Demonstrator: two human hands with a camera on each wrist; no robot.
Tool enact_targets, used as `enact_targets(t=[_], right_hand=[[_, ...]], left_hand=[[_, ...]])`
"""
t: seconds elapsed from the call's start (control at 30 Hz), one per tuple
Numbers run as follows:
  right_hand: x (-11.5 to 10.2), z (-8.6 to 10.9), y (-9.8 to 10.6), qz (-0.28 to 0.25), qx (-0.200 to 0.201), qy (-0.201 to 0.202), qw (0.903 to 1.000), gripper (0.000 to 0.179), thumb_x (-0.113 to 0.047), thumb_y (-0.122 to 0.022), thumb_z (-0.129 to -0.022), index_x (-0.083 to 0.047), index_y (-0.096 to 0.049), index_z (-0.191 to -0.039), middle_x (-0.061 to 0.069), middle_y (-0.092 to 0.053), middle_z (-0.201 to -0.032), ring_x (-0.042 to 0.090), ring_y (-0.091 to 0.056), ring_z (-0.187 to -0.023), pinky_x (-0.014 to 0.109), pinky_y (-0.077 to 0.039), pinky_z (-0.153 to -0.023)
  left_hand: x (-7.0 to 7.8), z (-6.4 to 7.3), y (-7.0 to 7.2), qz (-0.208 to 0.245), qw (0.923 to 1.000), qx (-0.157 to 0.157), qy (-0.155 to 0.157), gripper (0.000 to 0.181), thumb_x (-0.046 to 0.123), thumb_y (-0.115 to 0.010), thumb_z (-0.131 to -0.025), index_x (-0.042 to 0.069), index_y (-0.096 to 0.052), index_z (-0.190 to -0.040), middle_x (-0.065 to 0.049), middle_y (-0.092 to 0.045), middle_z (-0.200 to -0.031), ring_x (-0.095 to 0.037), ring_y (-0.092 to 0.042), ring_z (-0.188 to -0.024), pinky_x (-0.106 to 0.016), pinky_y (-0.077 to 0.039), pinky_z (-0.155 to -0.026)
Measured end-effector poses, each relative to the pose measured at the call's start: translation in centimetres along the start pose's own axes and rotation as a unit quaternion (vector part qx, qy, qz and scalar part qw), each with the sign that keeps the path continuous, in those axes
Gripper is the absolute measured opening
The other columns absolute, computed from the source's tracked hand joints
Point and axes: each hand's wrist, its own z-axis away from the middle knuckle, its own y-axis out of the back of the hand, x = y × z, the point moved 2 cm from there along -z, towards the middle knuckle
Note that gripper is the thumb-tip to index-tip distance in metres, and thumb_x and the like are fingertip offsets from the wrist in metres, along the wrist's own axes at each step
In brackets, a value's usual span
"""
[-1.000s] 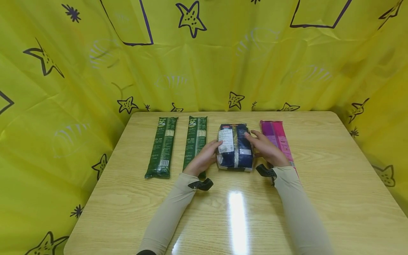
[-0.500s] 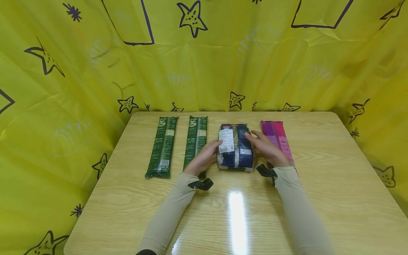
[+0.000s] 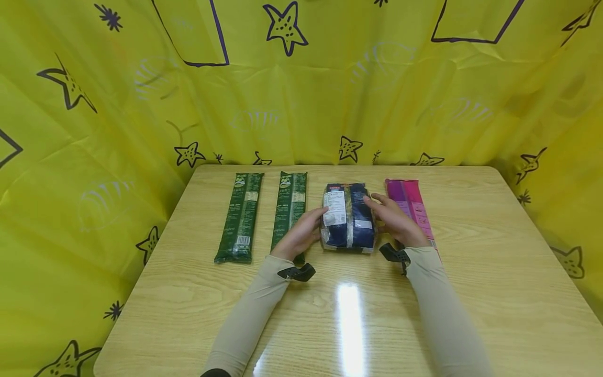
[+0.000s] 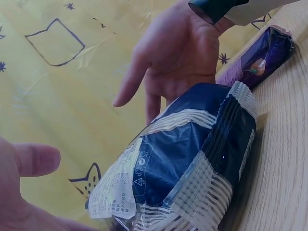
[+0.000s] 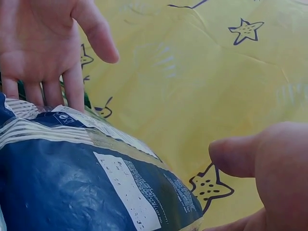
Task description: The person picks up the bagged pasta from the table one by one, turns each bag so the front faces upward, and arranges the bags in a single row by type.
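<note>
A plump navy plastic food bag (image 3: 360, 209), with a white label and clear stripes, rests on the wooden table between both hands. My left hand (image 3: 303, 230) is at its left side, fingers extended and thumb raised beside the label. On the other side is my right hand (image 3: 395, 220), its thumb over the bag's right edge. In the left wrist view, the right hand's fingers (image 4: 153, 106) reach straight down behind the bag (image 4: 178, 130). The right wrist view has the right thumb (image 5: 236, 156) apart from the bag (image 5: 62, 178). Exact finger contact is partly hidden.
Two long green spaghetti packs lie to the left: an outer pack (image 3: 239, 220) and an inner pack (image 3: 289, 201) partly under the left forearm. A pink and purple pack (image 3: 412, 201) lies right of the bag, partly behind my right hand. A yellow patterned curtain (image 3: 301, 104) surrounds the table (image 3: 494, 293).
</note>
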Motion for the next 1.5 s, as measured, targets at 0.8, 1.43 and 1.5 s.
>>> enact_targets(t=[0.8,1.43,1.5], right_hand=[[0.25,-0.44,0.25,-0.044,-0.008,-0.005,0.9990,0.079,-0.047,-0.038,-0.111,0.007,-0.013,-0.162,0.027,-0.021,-0.168,0.047,-0.031,-0.152,0.058,-0.035,-0.123],[0.52,-0.71,0.74,-0.105,0.018,0.006,0.9943,0.068,-0.042,-0.040,-0.111,0.003,-0.029,-0.160,0.016,-0.051,-0.145,0.012,-0.061,-0.106,0.019,-0.057,-0.084],[0.61,-0.69,0.84,-0.129,0.017,0.012,0.9914,0.064,-0.040,-0.042,-0.111,0.002,-0.032,-0.159,0.005,-0.059,-0.126,0.007,-0.061,-0.096,0.019,-0.056,-0.082]], left_hand=[[0.22,0.35,-0.06,0.054,0.9981,0.029,0.009,0.063,0.034,-0.045,-0.107,0.004,-0.030,-0.160,-0.021,-0.025,-0.166,-0.042,-0.025,-0.157,-0.050,-0.029,-0.126],[0.39,0.49,-0.09,0.091,0.9952,0.025,0.026,0.066,0.034,-0.047,-0.106,0.008,-0.026,-0.163,-0.017,-0.010,-0.173,-0.049,-0.017,-0.157,-0.064,-0.030,-0.123],[0.45,0.57,-0.13,0.086,0.9957,0.025,0.024,0.066,0.034,-0.047,-0.106,0.008,-0.026,-0.162,-0.019,-0.011,-0.172,-0.050,-0.018,-0.156,-0.065,-0.030,-0.122]])
